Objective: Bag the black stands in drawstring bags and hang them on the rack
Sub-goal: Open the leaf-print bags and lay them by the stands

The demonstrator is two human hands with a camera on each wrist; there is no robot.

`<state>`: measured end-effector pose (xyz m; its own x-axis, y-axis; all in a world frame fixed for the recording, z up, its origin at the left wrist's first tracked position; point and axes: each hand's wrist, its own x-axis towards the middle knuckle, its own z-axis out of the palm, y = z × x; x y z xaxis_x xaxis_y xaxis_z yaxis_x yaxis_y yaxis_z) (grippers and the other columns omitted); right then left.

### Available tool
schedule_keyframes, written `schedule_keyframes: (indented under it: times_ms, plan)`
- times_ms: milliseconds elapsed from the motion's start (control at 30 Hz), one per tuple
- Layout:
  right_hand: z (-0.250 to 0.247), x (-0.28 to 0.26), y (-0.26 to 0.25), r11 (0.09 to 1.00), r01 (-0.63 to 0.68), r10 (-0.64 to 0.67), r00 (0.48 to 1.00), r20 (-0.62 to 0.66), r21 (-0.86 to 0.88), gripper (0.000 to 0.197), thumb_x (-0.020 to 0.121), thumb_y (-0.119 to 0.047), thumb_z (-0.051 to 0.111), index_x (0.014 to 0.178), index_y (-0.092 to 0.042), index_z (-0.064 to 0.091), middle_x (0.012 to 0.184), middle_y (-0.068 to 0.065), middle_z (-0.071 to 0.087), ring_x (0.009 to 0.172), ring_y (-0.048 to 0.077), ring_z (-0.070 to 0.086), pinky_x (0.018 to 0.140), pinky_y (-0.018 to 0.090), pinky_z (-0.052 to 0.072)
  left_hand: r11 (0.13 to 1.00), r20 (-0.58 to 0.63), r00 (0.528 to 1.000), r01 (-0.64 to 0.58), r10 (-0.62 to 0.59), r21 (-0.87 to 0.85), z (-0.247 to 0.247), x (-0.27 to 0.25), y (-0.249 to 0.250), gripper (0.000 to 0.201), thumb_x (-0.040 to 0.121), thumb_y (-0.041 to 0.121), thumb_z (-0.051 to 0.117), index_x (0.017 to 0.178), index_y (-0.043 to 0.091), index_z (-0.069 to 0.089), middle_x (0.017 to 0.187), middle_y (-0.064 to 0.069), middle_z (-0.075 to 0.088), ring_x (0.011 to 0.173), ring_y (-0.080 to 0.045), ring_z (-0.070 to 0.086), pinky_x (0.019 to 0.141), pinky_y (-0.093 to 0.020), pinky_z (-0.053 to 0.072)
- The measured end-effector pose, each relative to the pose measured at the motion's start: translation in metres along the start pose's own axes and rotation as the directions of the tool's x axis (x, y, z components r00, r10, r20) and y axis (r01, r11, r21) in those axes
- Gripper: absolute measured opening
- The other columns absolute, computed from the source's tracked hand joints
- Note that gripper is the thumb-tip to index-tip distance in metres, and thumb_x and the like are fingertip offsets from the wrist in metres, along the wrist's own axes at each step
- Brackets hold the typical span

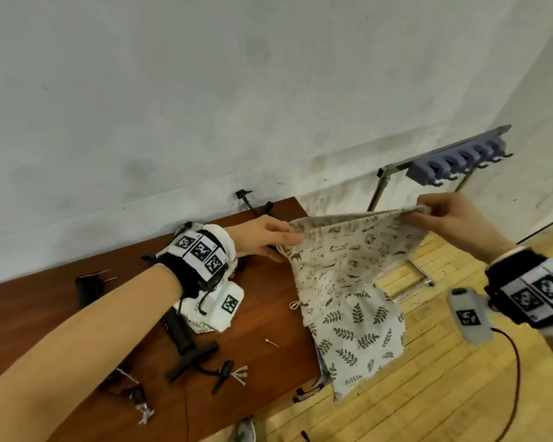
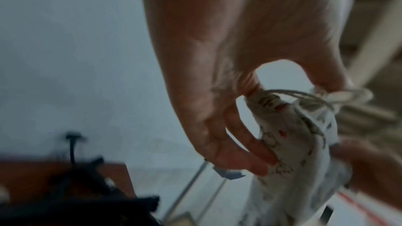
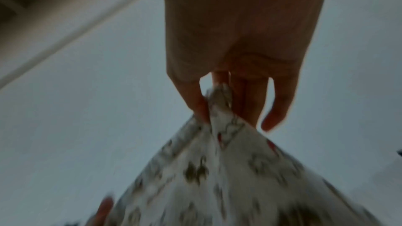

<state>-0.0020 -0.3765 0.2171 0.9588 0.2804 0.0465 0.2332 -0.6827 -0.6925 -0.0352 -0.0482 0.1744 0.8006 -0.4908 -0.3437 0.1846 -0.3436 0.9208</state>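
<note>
While black stands (image 1: 186, 336) lie on our brown table (image 1: 268, 317) at the left, our left hand (image 1: 262, 239) pinches one top corner of the animal-print drawstring bag (image 1: 348, 250). We hold it stretched in the air past the table's right edge, above a leaf-print bag (image 1: 358, 339). Our right hand (image 1: 450, 218) pinches the opposite corner. Behind it stands the rack (image 1: 454, 161), hooks bare.

We see a cream drawstring bag (image 1: 351, 247) printed with small dark animal outlines and a few red marks, and below it a second cream bag (image 1: 355, 333) patterned with dark green leaf sprigs. The stands (image 1: 186, 339) are black on a reddish-brown worktop (image 1: 268, 314). The rack (image 1: 454, 161) carries lavender-grey hook blocks, over a yellow wood-plank floor (image 1: 428, 393).
</note>
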Motion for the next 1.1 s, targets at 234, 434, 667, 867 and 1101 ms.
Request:
schedule_keyframes:
  times_ms: [234,434,667,867,1101]
  plan:
    - [-0.016,-0.001,0.035,0.984,-0.161,0.155,0.984,0.088,0.075,0.017,0.083,-0.017,0.073,0.072,-0.006,0.067,0.063,0.009,0.066,0.058,0.026,0.062,0.056,0.035,0.05,0.982,0.15,0.975,0.176,-0.165,-0.067,0.066,0.057,-0.038,0.011,0.089,0.003,0.059,0.098,-0.001,0.064,0.085,-0.009,0.062,0.066,-0.008,0.061,0.061,-0.02,0.056]
    - [0.045,0.035,0.104,0.934,-0.344,0.356,0.897,0.263,-0.092,0.023,0.083,-0.022,0.074,0.09,-0.003,0.064,0.078,0.008,0.067,0.068,0.019,0.063,0.057,0.02,0.046,0.9,0.106,0.898,0.433,-0.427,-0.044,0.09,0.102,-0.098,0.005,0.092,0.008,0.056,0.097,0.008,0.056,0.101,-0.004,0.054,0.089,-0.017,0.058,0.077,-0.031,0.054]
    - [0.147,0.078,0.169,0.921,-0.374,0.387,0.907,0.166,-0.105,0.034,0.09,-0.024,0.064,0.121,-0.016,0.055,0.11,0.012,0.066,0.093,0.024,0.063,0.073,0.034,0.054,0.887,-0.261,0.849,0.421,-0.459,-0.19,0.049,0.129,-0.159,0.047,0.093,0.011,0.053,0.137,0.017,0.038,0.106,-0.009,0.055,0.085,-0.021,0.054,0.065,-0.026,0.047]
    - [0.223,0.076,0.127,0.975,-0.191,0.206,0.967,0.15,-0.113,0.04,0.087,-0.022,0.066,0.125,-0.02,0.054,0.123,0.005,0.056,0.111,0.02,0.056,0.094,0.034,0.047,0.85,-0.416,0.751,0.379,-0.513,-0.365,-0.044,0.076,-0.184,0.025,0.096,0.005,0.047,0.112,0.024,0.043,0.092,-0.004,0.049,0.08,-0.016,0.051,0.064,-0.023,0.047]
    - [0.348,0.021,0.072,0.922,0.111,0.209,0.665,0.717,-0.371,0.05,0.085,-0.029,0.068,0.128,-0.021,0.044,0.133,0.003,0.044,0.121,0.021,0.048,0.099,0.033,0.044,0.786,-0.537,0.598,0.574,-0.595,-0.231,-0.123,-0.015,-0.245,0.019,0.094,0.0,0.046,0.107,0.002,0.06,0.092,-0.014,0.053,0.063,-0.017,0.045,0.057,-0.024,0.043]
